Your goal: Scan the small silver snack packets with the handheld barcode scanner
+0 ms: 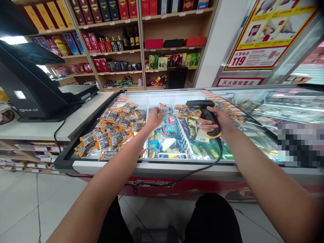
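Note:
My left hand (155,118) is closed on a small snack packet (162,108) with orange ends, raised above the glass top of a chest freezer (101,165). In my right hand (215,119) is a black and yellow barcode scanner (214,125), its head turned left toward the packet, a short gap between them. The scanner's cable (199,168) hangs down across the freezer's front. A pile of similar packets (111,130) lies on the glass to the left. More packets (181,109) lie between my hands, and others sit beyond my right hand.
Under the glass are wire baskets (184,136) with frozen goods. A checkout machine (32,91) and a flat-topped device (78,91) stand on the left counter (50,130). Stocked shelves (111,54) rise behind; a fire notice (273,37) hangs at the right.

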`<action>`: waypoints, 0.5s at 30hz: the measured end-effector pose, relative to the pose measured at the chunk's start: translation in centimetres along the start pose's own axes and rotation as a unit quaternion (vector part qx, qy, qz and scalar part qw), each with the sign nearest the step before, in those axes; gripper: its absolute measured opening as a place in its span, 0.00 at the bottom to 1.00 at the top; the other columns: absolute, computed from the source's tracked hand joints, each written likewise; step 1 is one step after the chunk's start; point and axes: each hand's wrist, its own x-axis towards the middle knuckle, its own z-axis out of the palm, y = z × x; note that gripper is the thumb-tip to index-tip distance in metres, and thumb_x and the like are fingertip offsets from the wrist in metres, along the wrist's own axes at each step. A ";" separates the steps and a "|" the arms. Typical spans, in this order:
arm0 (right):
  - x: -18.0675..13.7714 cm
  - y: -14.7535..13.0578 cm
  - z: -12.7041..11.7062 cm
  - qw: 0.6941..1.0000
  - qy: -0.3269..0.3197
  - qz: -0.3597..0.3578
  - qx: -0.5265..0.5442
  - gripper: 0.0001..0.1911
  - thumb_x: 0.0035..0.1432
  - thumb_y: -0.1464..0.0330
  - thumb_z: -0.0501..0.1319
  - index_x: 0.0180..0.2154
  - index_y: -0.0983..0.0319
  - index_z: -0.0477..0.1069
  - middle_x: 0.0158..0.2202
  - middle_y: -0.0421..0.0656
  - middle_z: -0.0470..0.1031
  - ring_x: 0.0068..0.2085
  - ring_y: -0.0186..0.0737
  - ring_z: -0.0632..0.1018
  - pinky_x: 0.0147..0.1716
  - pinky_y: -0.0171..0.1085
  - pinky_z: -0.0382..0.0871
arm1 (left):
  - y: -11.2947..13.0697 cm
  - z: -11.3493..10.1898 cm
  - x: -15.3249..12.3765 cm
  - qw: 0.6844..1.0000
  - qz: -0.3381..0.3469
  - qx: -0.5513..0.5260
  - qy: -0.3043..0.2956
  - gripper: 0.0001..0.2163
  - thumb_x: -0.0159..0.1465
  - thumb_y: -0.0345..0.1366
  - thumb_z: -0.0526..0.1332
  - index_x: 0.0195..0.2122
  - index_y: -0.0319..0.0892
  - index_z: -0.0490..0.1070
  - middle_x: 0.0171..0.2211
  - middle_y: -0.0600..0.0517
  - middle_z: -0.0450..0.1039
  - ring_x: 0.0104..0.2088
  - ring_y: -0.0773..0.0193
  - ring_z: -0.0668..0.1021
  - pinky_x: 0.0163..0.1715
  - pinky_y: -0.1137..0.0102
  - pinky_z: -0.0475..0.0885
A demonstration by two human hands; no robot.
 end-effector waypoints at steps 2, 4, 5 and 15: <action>-0.2 -0.1 -0.1 1.000 -0.012 -0.009 -0.005 0.22 0.72 0.49 0.68 0.44 0.56 0.62 0.23 0.27 0.52 0.21 0.26 0.37 0.18 0.30 0.46 | -0.1 0.1 0.0 1.000 -0.006 -0.013 0.012 0.03 0.79 0.32 0.62 0.49 0.45 0.67 0.55 0.42 0.80 0.53 0.56 0.81 0.55 0.64 0.74; -0.3 -0.2 -0.1 1.000 -0.014 -0.010 -0.007 0.23 0.71 0.48 0.68 0.44 0.56 0.62 0.23 0.27 0.51 0.20 0.25 0.38 0.17 0.30 0.44 | -0.1 0.1 0.0 1.000 -0.009 -0.018 0.013 0.03 0.79 0.32 0.63 0.48 0.45 0.68 0.54 0.43 0.80 0.52 0.57 0.81 0.55 0.64 0.73; -0.3 -0.2 -0.1 1.000 -0.014 -0.009 -0.005 0.23 0.71 0.48 0.68 0.43 0.56 0.62 0.23 0.27 0.51 0.20 0.25 0.38 0.17 0.30 0.44 | -0.1 0.1 0.0 1.000 -0.011 -0.016 0.010 0.03 0.79 0.33 0.63 0.48 0.45 0.68 0.53 0.44 0.81 0.51 0.57 0.81 0.54 0.64 0.73; 0.0 0.3 -1.6 0.995 -0.080 0.009 0.058 0.20 0.75 0.52 0.69 0.44 0.59 0.67 0.24 0.28 0.57 0.19 0.23 0.41 0.18 0.25 0.51 | 0.4 0.0 -0.5 0.999 -0.035 -0.025 -0.005 0.13 0.79 0.35 0.63 0.62 0.39 0.70 0.64 0.35 0.79 0.60 0.51 0.82 0.58 0.61 0.75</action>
